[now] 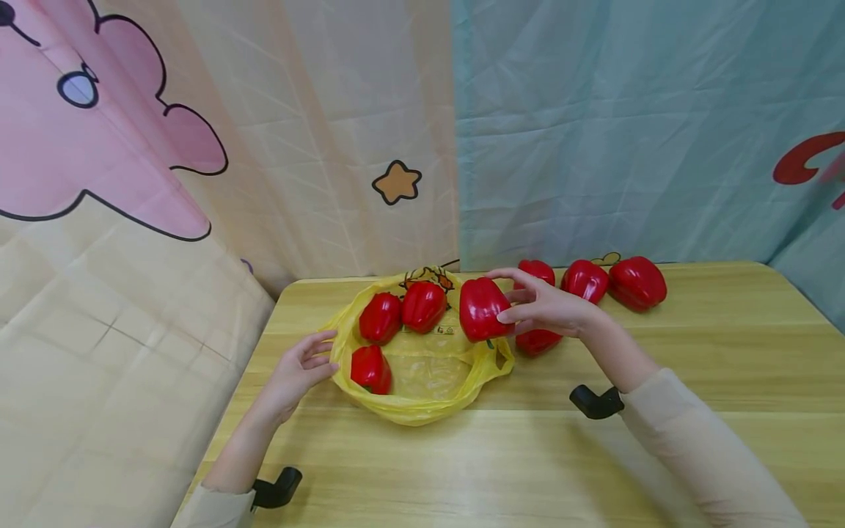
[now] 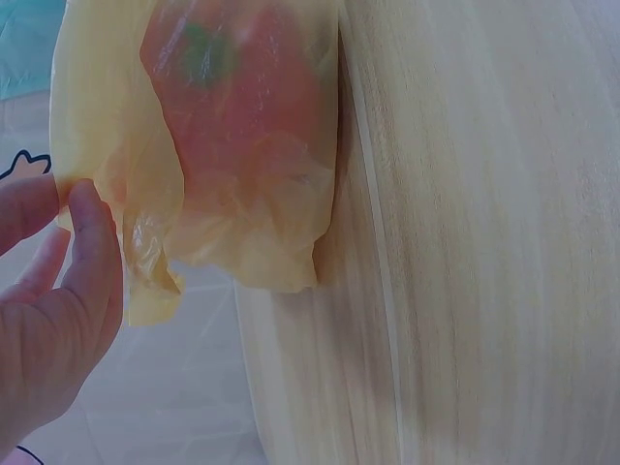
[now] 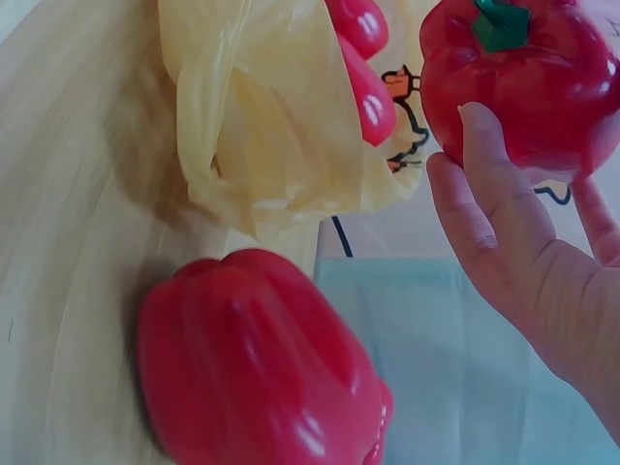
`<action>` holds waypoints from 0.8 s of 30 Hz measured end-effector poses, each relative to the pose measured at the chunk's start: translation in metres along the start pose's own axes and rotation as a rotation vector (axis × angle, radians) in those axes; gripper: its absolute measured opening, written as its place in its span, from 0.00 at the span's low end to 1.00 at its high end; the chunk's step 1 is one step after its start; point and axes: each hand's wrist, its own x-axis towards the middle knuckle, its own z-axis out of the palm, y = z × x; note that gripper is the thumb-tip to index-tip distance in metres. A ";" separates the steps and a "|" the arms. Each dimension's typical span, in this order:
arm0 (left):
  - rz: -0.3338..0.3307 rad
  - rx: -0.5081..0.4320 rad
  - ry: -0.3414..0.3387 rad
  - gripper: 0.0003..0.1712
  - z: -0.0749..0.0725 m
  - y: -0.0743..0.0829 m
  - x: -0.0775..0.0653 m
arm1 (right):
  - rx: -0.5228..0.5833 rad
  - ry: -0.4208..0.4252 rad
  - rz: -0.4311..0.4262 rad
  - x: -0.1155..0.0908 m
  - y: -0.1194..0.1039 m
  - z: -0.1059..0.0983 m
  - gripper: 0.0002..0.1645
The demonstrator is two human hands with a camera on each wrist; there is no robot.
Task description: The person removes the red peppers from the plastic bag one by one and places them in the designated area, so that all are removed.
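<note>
A yellow plastic bag [image 1: 432,378] lies on the table with its mouth spread wide, and three red bell peppers sit inside along its left and back. My left hand [image 1: 300,374] pinches the bag's left rim between thumb and fingers. In the left wrist view a pepper [image 2: 247,107] shows through the thin plastic. My right hand [image 1: 551,304] grips another red bell pepper [image 1: 482,308] over the bag's right edge. Its green stem [image 3: 501,26] faces the right wrist camera.
Several more red peppers lie right of the bag: one [image 1: 538,342] close beside it, others such as this pepper [image 1: 637,284] near the back edge. The wooden table [image 1: 700,352] meets a patterned curtain [image 1: 548,132] behind, and another fabric wall hangs at left.
</note>
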 end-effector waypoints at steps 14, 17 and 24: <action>-0.001 -0.010 -0.001 0.33 0.000 0.000 -0.001 | -0.031 0.046 -0.002 -0.019 0.006 -0.018 0.43; 0.004 -0.013 -0.002 0.33 0.000 -0.001 -0.001 | -0.022 0.049 -0.004 -0.023 0.005 -0.021 0.42; 0.007 -0.008 0.000 0.33 0.000 -0.001 -0.001 | -0.051 0.075 0.005 -0.034 0.003 -0.027 0.42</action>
